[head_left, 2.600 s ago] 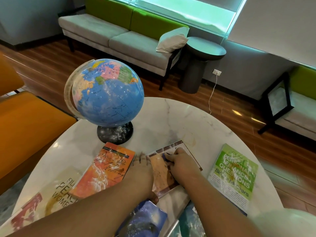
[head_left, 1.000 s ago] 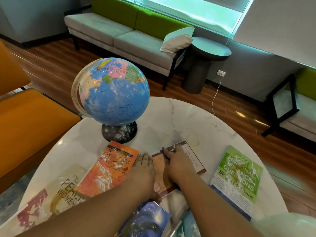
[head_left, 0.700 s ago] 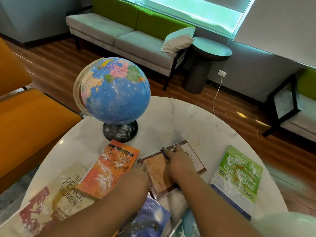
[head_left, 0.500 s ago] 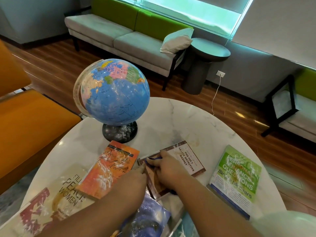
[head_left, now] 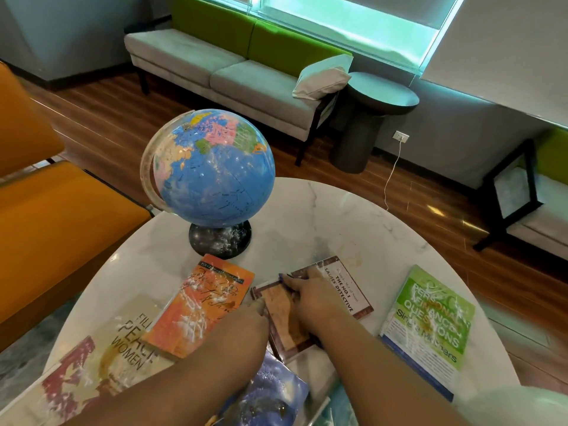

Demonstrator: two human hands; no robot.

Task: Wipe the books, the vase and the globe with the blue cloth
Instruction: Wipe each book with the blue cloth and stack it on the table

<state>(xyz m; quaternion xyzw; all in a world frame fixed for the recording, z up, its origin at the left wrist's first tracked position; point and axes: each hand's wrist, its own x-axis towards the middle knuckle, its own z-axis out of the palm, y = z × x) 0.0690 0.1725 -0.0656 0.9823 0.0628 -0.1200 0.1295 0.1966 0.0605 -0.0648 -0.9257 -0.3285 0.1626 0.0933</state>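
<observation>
Our right hand [head_left: 311, 298] is gripping the blue cloth [head_left: 285, 277], pressing it on the brown book [head_left: 284, 325]; our left hand [head_left: 247, 321] is touching its edge, grip unclear.

Setting: lounge or waiting area; whether in an office or a home cannot be told. Evidence: long grey sofa [head_left: 221, 72] with green back and loose cushion [head_left: 322, 76], under a wide window [head_left: 353, 26]; dark round side table [head_left: 381, 93]; second bench [head_left: 538, 222] at right; orange seat [head_left: 61, 229]; wood-plank floor [head_left: 101, 118]; round marble table [head_left: 322, 216] bearing globe [head_left: 215, 167] and books [head_left: 199, 305].
</observation>
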